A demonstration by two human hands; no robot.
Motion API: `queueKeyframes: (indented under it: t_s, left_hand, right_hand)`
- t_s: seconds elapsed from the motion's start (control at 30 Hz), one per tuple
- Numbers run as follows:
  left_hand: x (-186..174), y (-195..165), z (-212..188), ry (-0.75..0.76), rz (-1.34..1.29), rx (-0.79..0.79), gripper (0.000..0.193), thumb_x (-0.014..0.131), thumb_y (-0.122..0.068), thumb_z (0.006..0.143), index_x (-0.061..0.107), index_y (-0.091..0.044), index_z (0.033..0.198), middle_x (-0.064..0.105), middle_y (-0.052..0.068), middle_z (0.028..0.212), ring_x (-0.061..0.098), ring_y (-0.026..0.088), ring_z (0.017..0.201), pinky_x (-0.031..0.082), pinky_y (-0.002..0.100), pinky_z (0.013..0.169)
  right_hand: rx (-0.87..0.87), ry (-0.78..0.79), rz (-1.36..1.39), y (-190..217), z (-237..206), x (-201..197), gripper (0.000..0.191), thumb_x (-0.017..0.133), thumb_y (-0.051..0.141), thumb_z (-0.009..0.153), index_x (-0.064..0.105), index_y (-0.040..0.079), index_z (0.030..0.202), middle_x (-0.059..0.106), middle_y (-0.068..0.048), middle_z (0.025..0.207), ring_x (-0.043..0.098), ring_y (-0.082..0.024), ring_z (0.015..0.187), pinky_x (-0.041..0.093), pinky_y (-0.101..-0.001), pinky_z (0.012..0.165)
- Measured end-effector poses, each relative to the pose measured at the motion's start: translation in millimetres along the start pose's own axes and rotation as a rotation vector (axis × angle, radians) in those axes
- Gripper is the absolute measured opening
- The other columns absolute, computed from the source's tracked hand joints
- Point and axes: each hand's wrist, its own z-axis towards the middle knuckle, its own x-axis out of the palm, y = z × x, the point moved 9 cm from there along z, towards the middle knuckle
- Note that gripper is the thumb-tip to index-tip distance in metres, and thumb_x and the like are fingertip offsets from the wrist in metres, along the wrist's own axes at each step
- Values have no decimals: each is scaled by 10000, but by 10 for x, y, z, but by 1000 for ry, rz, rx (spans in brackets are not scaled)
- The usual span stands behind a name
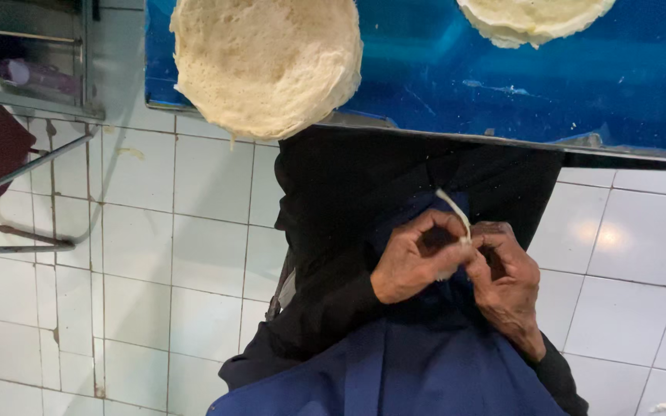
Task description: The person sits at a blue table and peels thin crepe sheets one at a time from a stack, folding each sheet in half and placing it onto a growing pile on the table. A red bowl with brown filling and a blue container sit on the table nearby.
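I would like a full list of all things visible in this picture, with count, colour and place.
round thin flatbread sheets: two, pale cream, on the blue surface at the top; the second is cut off by the upper edge
blue flat work surface: one, blue, across the top
white tiled floor: one, white with dark joints, left and right
grey metal rack frame: one, grey, upper left
thin strip of dough: one, white, pinched between both hands
dark blue apron: one, at the person's front, bottom centre
black sleeves: two, on both arms
left hand: fingers on the strip
right hand: fingers on the strip
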Motion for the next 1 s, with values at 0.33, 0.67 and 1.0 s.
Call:
queueKeyframes:
  t_s: [0.33, 0.67, 1.0]
  left_hand:
    - [-319, -12, 36, -180, 165, 118, 131, 648, -71, 1026, 593, -33, 1138, 681, 21, 1083, 661, 92, 1004, 559, 264, 915]
    - [-92, -479, -190, -111, 787, 327, 214, 636, -26, 1033, 639, -14, 1246, 713, 100, 1137, 715, 134, 1046, 596, 281, 902]
    - [-289, -62, -54, -136, 134, 51, 454, 726, -16, 865, 529, -61, 1271, 623, -15, 1097, 618, 59, 1006, 533, 245, 912]
  right_hand:
    - [481, -46, 772, -693, -35, 116, 164, 552, 105, 1032, 603, -2, 1146, 670, -89, 1099, 647, -161, 995, 523, -310, 889]
    - [210, 43, 113, -407, 31, 134, 250, 683, 189, 997, 681, 0, 1159, 704, -77, 1026, 649, -126, 929, 528, -256, 831]
    - [191, 18, 200, -355, 38, 115, 190, 629, 184, 1042, 683, 10, 1094, 702, -40, 968, 652, -68, 871, 531, -221, 786]
